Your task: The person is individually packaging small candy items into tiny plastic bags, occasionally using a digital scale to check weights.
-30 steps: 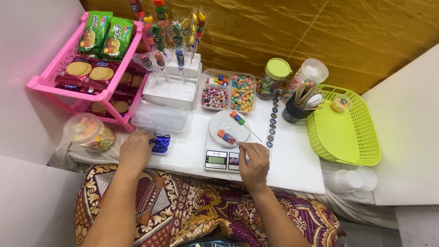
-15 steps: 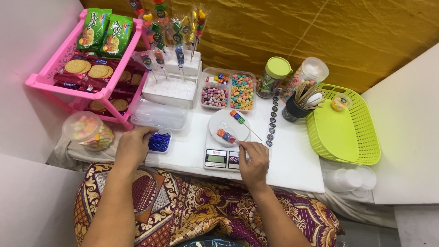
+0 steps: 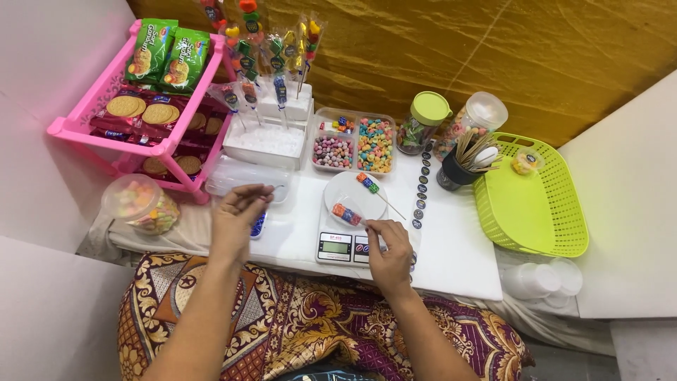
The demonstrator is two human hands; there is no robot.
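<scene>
My right hand [image 3: 388, 248] pinches the stick end of a candy skewer [image 3: 345, 213] that lies on the white round plate [image 3: 349, 189] of a small digital scale [image 3: 333, 247]. A second candy skewer [image 3: 368, 183] rests across the same plate, its stick pointing right. My left hand [image 3: 238, 217] is to the left of the scale, its fingertips pinched on a thin clear plastic sleeve [image 3: 247, 176] from a pile on the white table [image 3: 451, 247]. A small blue object [image 3: 258, 224] lies just beside that hand.
A pink rack [image 3: 84, 127] of biscuit packs stands at the back left, with a round candy tub [image 3: 137, 203] below it. Behind the scale are a white foam block [image 3: 271, 137] of wrapped skewers, a divided candy tray [image 3: 356, 144], jars [image 3: 423, 120], a stick cup [image 3: 458, 169] and a green basket [image 3: 536, 204].
My left hand has risen from the table edge near the blue object to the pile of clear sleeves and pinched shut. My right hand has stayed at the scale.
</scene>
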